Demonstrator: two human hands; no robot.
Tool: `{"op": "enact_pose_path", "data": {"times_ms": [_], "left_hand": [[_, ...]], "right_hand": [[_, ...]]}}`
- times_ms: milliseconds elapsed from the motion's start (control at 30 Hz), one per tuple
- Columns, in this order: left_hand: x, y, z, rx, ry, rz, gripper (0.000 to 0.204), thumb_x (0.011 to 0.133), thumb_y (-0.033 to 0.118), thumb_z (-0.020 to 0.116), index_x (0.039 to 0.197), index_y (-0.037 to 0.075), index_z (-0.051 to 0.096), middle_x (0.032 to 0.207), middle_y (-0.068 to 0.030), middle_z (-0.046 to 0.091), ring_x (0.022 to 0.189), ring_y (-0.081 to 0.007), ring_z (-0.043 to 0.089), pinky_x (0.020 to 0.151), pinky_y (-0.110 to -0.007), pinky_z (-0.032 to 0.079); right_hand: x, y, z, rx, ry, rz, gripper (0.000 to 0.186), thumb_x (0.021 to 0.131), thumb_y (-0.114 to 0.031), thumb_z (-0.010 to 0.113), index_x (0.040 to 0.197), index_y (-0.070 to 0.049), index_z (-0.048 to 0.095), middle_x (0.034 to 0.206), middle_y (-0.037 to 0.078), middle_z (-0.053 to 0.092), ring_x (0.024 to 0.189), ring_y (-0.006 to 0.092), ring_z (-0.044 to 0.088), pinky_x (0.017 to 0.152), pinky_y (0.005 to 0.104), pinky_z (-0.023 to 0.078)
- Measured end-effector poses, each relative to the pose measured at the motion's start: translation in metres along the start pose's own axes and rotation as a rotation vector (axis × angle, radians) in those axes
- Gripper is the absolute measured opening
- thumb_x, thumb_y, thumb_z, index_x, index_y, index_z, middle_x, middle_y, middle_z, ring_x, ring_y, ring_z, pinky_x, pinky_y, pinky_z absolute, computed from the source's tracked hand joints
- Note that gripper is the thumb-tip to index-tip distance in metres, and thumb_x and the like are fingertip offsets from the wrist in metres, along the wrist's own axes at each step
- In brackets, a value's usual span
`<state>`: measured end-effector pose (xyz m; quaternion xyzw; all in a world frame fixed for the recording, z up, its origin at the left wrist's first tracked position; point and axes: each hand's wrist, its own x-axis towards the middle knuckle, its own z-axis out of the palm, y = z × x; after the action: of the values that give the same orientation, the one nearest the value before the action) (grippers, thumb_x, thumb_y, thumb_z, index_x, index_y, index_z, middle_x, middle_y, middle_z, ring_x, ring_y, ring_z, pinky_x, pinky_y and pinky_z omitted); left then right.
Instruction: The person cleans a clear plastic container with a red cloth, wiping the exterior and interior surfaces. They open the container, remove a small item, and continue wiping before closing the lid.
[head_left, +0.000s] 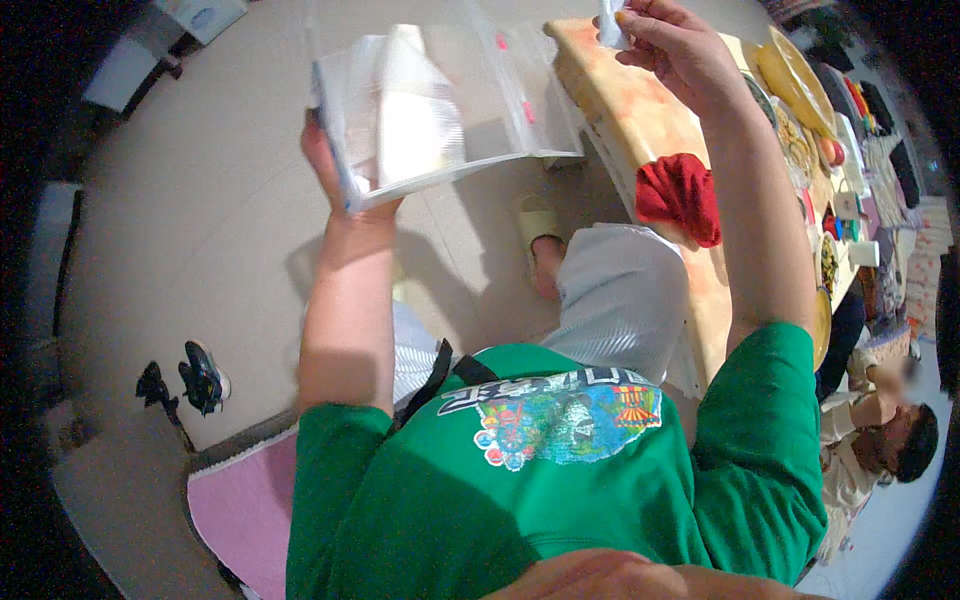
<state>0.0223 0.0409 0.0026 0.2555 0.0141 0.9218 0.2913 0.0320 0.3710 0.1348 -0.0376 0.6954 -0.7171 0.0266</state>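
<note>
Apparently I had got partway through. My left hand [362,203], left of centre near the top of the frame, held a clear plastic pouch [480,167] by its lower-left corner, the fingers wrapped along the bluish edge. Within the pouch's outline lay a white bottle-shaped object [415,115], its narrow end toward the top of the frame; it was blurred, so I could not tell exactly what it was. I took it to be inside the plastic, which would make that part done.

My right hand [668,40], at the upper edge of the frame, pinched a small pale packet [611,24] between thumb and fingers, the grip drawn in narrow. That piece was well apart from the pouch, above the marbled orange tabletop [618,115], so to my judgement it was the part not yet dealt with. Whether the pouch was sealed or open I could not tell; two pink marks [528,112] showed on its right part, but no closure read clearly.

A crumpled red cloth [680,198] lay on the tabletop, right of centre, just beside my right forearm. Beyond that arm, toward the upper right, stood a yellow dish [795,82] among other tableware.
</note>
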Motion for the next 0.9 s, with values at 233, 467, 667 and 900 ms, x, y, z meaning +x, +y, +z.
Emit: {"op": "enact_pose_path", "data": {"times_ms": [233, 467, 667, 900], "left_hand": [[-0.007, -0.013, 0.006, 0.258, 0.215, 0.034, 0.091, 0.085, 0.071, 0.047, 0.151, 0.009, 0.041, 0.144, -0.0162, 0.053, 0.128, -0.0344, 0.058, 0.106, -0.051, 0.051], [-0.004, -0.015, 0.004, 0.18, 0.169, 0.063, 0.091, 0.084, 0.073, 0.047, 0.152, 0.013, 0.04, 0.142, -0.0149, 0.055, 0.126, -0.032, 0.059, 0.103, -0.05, 0.053], [-0.002, -0.014, 0.005, 0.297, 0.331, 0.084, 0.09, 0.085, 0.072, 0.043, 0.151, 0.011, 0.04, 0.145, -0.0167, 0.052, 0.129, -0.0347, 0.056, 0.106, -0.052, 0.049], [-0.003, -0.006, -0.006, 0.282, 0.303, 0.097, 0.089, 0.087, 0.071, 0.039, 0.151, 0.009, 0.04, 0.149, -0.0191, 0.047, 0.133, -0.0379, 0.051, 0.11, -0.055, 0.044]], "right_hand": [[-0.017, -0.048, 0.127, -0.127, 0.005, 0.038, 0.038, 0.09, -0.009, 0.069, 0.124, 0.006, 0.058, 0.103, 0.014, 0.066, 0.089, 0.0227, 0.069, 0.076, 0.035, 0.061], [0.012, -0.027, 0.167, -0.189, -0.215, -0.086, 0.054, 0.095, -0.013, 0.067, 0.138, 0.012, 0.045, 0.123, 0.024, 0.064, 0.111, 0.0282, 0.065, 0.088, 0.037, 0.058], [-0.007, -0.042, 0.124, -0.233, 0.031, -0.139, 0.04, 0.096, -0.011, 0.065, 0.13, 0.008, 0.054, 0.118, 0.02, 0.065, 0.101, 0.0251, 0.069, 0.084, 0.0359, 0.057], [-0.044, -0.036, 0.139, -0.672, -0.091, -0.355, 0.026, 0.09, -0.004, 0.069, 0.114, -0.001, 0.062, 0.104, 0.012, 0.067, 0.092, 0.0184, 0.068, 0.079, 0.0301, 0.057]]}}
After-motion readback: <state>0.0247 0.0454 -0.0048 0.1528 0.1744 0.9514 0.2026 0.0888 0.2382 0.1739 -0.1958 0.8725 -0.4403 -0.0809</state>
